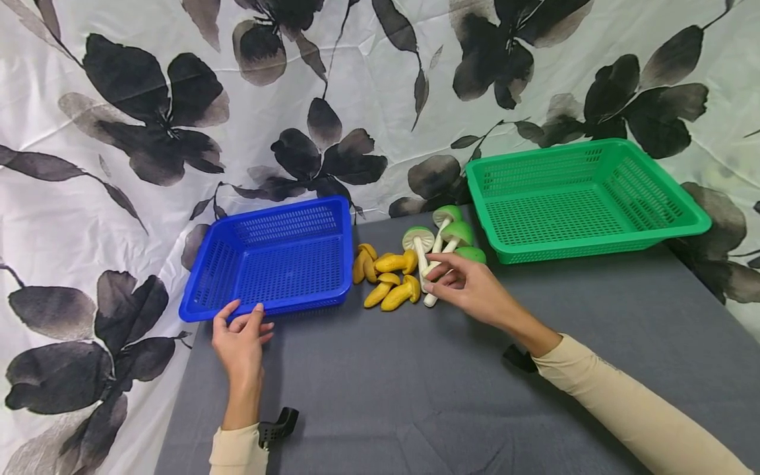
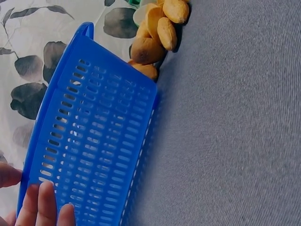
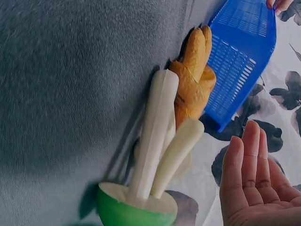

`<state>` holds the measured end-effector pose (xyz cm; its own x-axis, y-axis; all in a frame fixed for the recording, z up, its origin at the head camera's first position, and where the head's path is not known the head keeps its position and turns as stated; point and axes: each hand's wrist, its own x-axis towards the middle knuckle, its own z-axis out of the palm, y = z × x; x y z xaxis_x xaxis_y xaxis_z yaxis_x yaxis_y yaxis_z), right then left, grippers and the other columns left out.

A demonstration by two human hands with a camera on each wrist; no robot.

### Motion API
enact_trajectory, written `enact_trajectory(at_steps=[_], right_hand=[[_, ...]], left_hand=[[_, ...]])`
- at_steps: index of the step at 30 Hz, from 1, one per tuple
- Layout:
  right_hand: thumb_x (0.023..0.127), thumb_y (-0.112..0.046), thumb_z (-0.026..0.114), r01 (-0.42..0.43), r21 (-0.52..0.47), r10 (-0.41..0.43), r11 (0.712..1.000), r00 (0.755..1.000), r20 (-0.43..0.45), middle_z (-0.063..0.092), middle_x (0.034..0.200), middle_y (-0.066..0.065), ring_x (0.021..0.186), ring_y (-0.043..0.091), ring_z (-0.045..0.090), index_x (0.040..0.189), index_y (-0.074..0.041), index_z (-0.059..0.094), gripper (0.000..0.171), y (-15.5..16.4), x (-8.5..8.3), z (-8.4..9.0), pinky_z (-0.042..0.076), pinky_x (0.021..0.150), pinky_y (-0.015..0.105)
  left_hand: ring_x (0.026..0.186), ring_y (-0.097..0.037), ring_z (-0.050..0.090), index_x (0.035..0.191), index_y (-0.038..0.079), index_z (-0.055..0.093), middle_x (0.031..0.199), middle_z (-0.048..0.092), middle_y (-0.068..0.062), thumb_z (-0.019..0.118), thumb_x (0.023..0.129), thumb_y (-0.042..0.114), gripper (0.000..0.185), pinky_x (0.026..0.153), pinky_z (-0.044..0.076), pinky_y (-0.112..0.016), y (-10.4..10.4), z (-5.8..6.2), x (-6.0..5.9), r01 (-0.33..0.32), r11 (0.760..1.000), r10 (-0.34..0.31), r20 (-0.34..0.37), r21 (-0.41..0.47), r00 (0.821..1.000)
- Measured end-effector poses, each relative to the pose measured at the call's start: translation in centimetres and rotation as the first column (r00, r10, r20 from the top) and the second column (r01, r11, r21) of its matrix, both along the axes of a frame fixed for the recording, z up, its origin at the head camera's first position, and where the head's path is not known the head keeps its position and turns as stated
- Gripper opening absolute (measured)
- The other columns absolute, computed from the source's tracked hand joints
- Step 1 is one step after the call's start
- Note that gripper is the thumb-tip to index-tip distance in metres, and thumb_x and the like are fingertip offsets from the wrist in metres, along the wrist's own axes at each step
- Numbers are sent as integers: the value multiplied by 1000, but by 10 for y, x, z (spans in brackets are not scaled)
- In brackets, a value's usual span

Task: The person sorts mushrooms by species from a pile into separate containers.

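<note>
My left hand (image 1: 240,336) pinches the near rim of a blue plastic basket (image 1: 270,307), its fingers (image 2: 46,202) against the perforated outer wall. Above the mushrooms is my right hand (image 1: 466,284), holding nothing; the right wrist view shows its fingers (image 3: 250,153) fairly straight, beside the stems. Several toy mushrooms with green caps (image 1: 456,232) and long white stems lie beneath and beyond it, partly hidden by the hand in the head view. To their left is a cluster of several yellow toy mushrooms (image 1: 394,263), close beside the basket.
A green plastic basket (image 1: 594,249) stands at the back right, beside the green-capped mushrooms. Grey cloth (image 1: 380,389) covers the table. Behind it hangs a white curtain (image 1: 410,158) with dark flowers.
</note>
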<state>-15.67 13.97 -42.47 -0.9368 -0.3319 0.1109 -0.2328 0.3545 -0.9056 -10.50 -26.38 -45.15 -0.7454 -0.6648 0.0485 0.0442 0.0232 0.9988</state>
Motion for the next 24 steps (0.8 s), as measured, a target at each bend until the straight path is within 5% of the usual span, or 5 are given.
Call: enact_trajectory(at_steps=[12,24], right_hand=[[92,-13,77,2,-50,-2,999,1000,7,68,116,19,97,27,70,143,-3,53,58,-15,-10,-18,61,83,38],[90,-11,78,54,81,-52,995,998,-33,66,130,19,112,34,69,144,-2,52,61,-33,-17,-36,58,91,48]], left_hand=[[55,-17,71,134,9,46,79,70,-1,84,86,18,62,52,61,-34,2,-2,-1,-57,998,57,3,-26,998],[57,-16,71,136,10,46,83,68,-4,84,86,20,64,53,61,-32,3,-3,-1,-67,997,67,1,-32,998]])
